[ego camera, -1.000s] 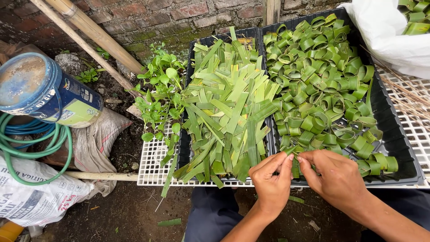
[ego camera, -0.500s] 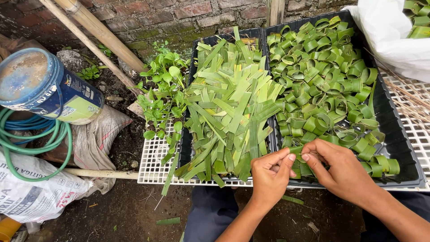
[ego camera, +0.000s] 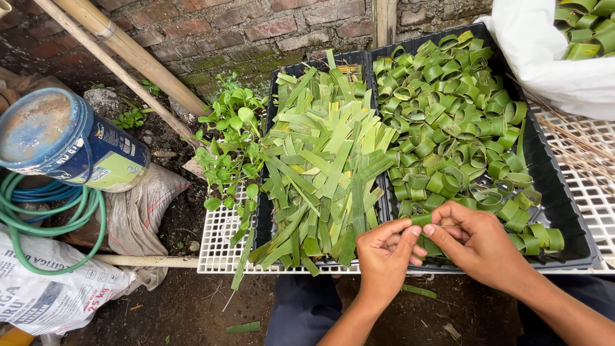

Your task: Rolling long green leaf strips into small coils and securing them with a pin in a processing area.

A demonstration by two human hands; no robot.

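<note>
Both hands are pinched onto one short green leaf strip [ego camera: 421, 219], bent partway round, right at the front edge of the black plastic tray of finished leaf rings [ego camera: 564, 211]. The left hand [ego camera: 384, 256] has thumb and forefinger closed narrow on the strip's near end, and the right hand [ego camera: 477, 247] grips the other side with its fingertips, the rest of that hand curled loosely. The strip sits just above the tray lip, between the two hands.

What I'd worry about: the curl looks like it's only held by finger pressure, so if either pinch slackens it'd probably spring back flat. I can't tell whether anything is fastening it. A leaf this narrow could also split along the grain if it's bent too tight.

It's also being worked right over the rim, so a fumble could drop it into the dirt below rather than into the tray.

Just left is the second black tray heaped with flat cut leaf strips [ego camera: 323, 166], some hanging over the front edge, and a careless elbow could drag those off. Both trays sit on a white plastic grid rack [ego camera: 221, 247]. Further left there's a clump of small leafy green seedlings [ego camera: 230, 138], a blue tipped-over paint bucket [ego camera: 70, 144] and a coiled green hose [ego camera: 54, 224].
</note>
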